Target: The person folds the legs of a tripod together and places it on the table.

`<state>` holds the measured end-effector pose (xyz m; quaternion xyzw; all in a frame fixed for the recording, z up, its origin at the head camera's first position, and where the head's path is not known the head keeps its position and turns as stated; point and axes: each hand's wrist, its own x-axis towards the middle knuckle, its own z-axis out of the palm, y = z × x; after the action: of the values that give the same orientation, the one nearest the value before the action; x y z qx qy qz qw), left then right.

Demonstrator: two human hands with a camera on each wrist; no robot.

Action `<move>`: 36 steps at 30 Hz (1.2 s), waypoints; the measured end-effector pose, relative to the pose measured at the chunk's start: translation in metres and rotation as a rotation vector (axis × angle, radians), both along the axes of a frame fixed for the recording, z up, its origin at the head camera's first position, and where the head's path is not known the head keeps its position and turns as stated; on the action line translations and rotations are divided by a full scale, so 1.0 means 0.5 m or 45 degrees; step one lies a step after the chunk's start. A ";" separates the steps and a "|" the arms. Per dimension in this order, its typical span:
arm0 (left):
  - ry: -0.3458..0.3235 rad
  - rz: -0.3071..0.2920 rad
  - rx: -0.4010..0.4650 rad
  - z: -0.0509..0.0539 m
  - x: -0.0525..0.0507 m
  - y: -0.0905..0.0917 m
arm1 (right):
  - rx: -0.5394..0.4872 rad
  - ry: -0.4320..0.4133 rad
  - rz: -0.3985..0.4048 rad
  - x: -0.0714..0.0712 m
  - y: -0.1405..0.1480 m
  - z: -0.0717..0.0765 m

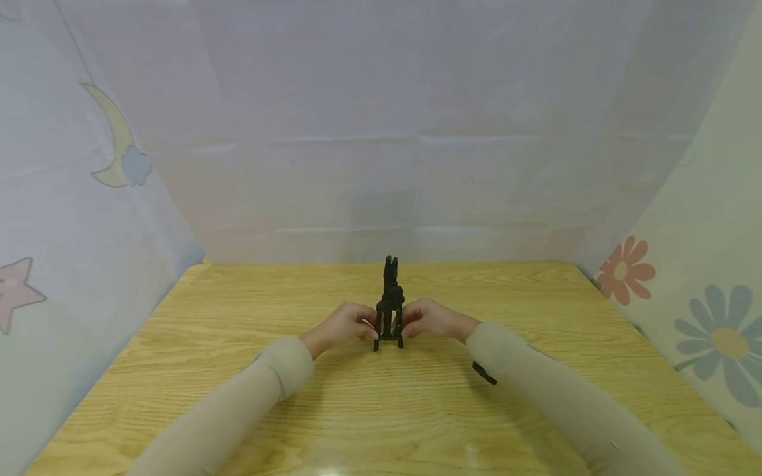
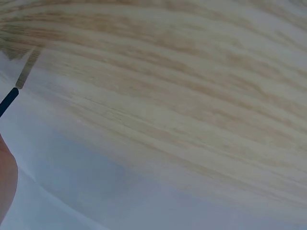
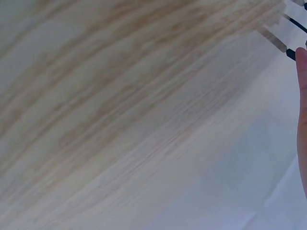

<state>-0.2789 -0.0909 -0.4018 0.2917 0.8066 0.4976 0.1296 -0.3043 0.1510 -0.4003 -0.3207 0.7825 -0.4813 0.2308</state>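
A small black stand (image 1: 390,305) with splayed legs and a narrow forked top stands upright on the wooden table, in the middle of the head view. From the left, my left hand (image 1: 347,322) pinches one leg with thumb and fingers. My right hand (image 1: 434,319) holds the opposite side of the legs the same way. The left wrist view catches only a leg tip (image 2: 8,100) and part of a finger (image 2: 6,177) at its left edge. At the right edge of the right wrist view are leg ends (image 3: 291,54) and a finger (image 3: 302,105).
A short black piece (image 1: 484,373) lies on the table (image 1: 381,410) beside my right sleeve, which partly covers it. Pale cloth walls (image 1: 381,165) enclose the table at the back and both sides.
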 end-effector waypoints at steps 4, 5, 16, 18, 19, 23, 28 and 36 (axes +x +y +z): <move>-0.010 0.004 0.002 -0.002 -0.001 0.001 | 0.003 0.019 0.013 0.001 -0.001 0.000; -0.010 0.008 -0.001 -0.003 -0.001 0.001 | 0.011 0.030 0.014 0.002 -0.001 0.001; 0.054 0.049 -0.060 -0.011 -0.003 0.006 | 0.060 0.062 -0.001 0.009 -0.010 0.001; 0.064 0.067 -0.076 -0.012 -0.001 0.008 | 0.055 0.066 -0.005 0.009 -0.011 -0.002; 0.070 0.076 -0.083 -0.012 0.000 0.009 | 0.051 0.068 -0.007 0.008 -0.012 -0.003; 0.104 0.106 -0.092 -0.010 0.006 0.012 | 0.030 0.083 0.000 0.008 -0.013 -0.003; 0.152 0.135 -0.096 -0.007 0.010 0.014 | 0.020 0.135 0.016 0.003 -0.017 -0.007; 0.131 0.170 -0.081 -0.010 0.013 0.015 | 0.052 0.138 0.006 0.003 -0.021 -0.013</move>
<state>-0.2724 -0.0833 -0.4066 0.2583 0.8452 0.4635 0.0637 -0.3028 0.1405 -0.4069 -0.3432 0.8029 -0.4465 0.1956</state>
